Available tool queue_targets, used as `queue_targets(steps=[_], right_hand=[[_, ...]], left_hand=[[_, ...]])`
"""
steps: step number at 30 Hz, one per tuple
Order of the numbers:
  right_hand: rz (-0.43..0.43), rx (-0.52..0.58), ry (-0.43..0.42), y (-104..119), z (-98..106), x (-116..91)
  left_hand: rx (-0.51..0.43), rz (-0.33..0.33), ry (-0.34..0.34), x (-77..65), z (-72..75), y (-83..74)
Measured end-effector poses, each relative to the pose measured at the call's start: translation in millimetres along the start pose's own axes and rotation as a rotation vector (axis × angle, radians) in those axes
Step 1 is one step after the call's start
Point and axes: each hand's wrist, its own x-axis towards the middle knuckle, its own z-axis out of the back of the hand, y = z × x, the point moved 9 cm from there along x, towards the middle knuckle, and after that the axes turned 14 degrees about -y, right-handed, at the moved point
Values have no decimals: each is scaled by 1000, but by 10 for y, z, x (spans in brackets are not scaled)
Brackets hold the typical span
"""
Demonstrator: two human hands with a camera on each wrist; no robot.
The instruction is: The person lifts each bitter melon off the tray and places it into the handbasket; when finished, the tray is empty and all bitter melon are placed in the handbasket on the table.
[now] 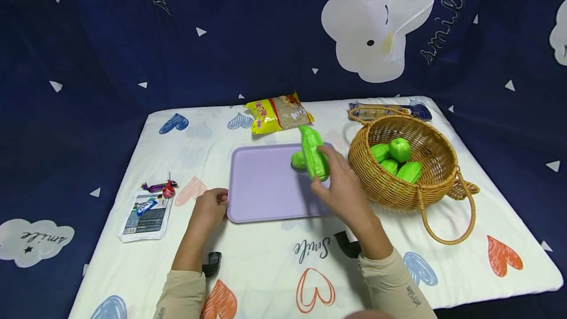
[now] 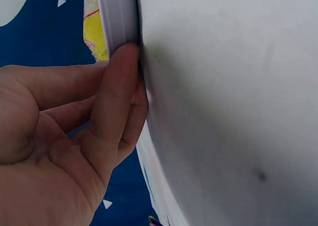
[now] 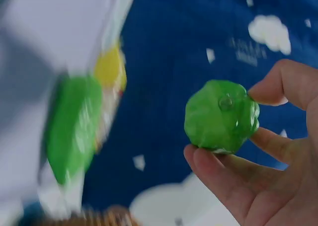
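My right hand [image 1: 343, 186] holds a ridged green toy bitter gourd [image 1: 314, 154] above the right part of a lilac tray [image 1: 266, 181]. In the right wrist view, thumb and fingers grip the sides of the gourd [image 3: 218, 116], its round end facing the camera. Another smooth green toy vegetable [image 1: 299, 160] lies on the tray, partly hidden behind the gourd. My left hand [image 1: 210, 208] is at the tray's left edge. The left wrist view has its fingertips pinching the tray rim [image 2: 119, 17].
Right of the tray stands a wicker basket [image 1: 385, 188] holding a green apple [image 1: 400, 149] and several green toy vegetables. A yellow food bag [image 1: 279, 113] and a noodle packet [image 1: 381, 112] lie at the back. At left, a flat white pack [image 1: 143, 223] carries sweets, with a red lollipop [image 1: 168, 190].
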Motion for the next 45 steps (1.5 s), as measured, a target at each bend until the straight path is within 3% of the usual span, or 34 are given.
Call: queue_targets(steps=[6, 12, 22, 29, 32, 35, 40, 45], right_hand=[[-141, -55, -196, -413, 624, 69], [-249, -129, -286, -763, 945, 54], [-314, -229, -236, -1028, 941, 12], [-231, -204, -330, -925, 937, 48], [-107, -145, -381, -735, 866, 101], [65, -83, -376, -441, 673, 168], [273, -92, -172, -30, 96, 234], [312, -174, 76, 32, -497, 285]], left_hand=[[24, -19, -6, 3, 14, -15], [22, -17, -3, 2, 6, 2], [27, -19, -4, -2, 18, 15], [45, -38, -9, 8, 14, 4], [28, -33, -4, 6, 14, -1], [16, -27, -1, 1, 23, -7], [14, -22, -5, 7, 26, -8], [29, -23, -6, 13, 18, 2]])
